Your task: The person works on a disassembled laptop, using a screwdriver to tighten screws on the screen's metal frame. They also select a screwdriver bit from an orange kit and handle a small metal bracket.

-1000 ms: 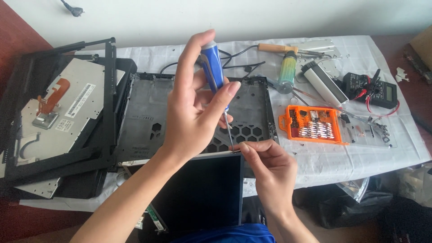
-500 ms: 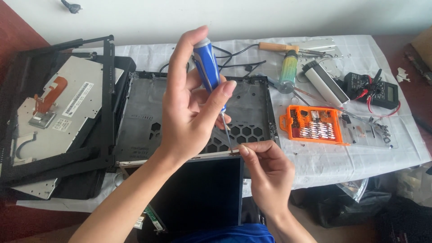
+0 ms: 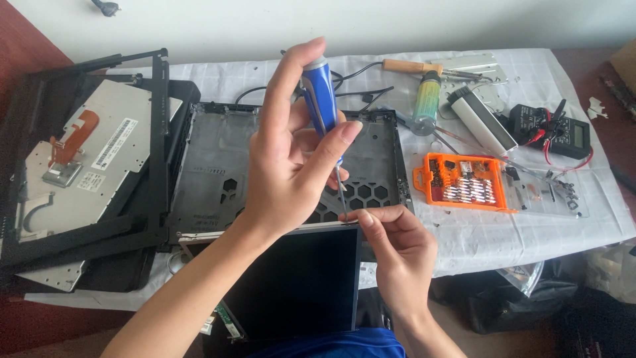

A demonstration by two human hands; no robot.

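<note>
Nearest the camera, a dark flat screen panel (image 3: 298,282) stands tilted up from the person's lap, its upper edge meeting the near edge of the table (image 3: 477,238), which is covered in a white cloth. The right hand (image 3: 397,258) sits at the upper right corner of the screen panel, its grip pinched together on that corner, thumb and forefinger right beside the tip of a screwdriver (image 3: 322,106). The left hand (image 3: 291,159) rises above the screen panel, its grip clamped around the screwdriver's blue and white handle, forefinger stretched up along it and thumb pressed to its side; the thin metal shaft runs down from the fist to the panel's top edge. Behind the screen panel lies an open grey laptop base shell (image 3: 218,172) with hexagonal vent holes. Left of the shell rests a black frame with a metal-backed keyboard (image 3: 79,159). Right of the shell lie an orange bit case (image 3: 464,182), a white cylinder (image 3: 480,122) and a black multimeter (image 3: 563,132). Farther back lies a wooden-handled tool (image 3: 407,66).
</note>
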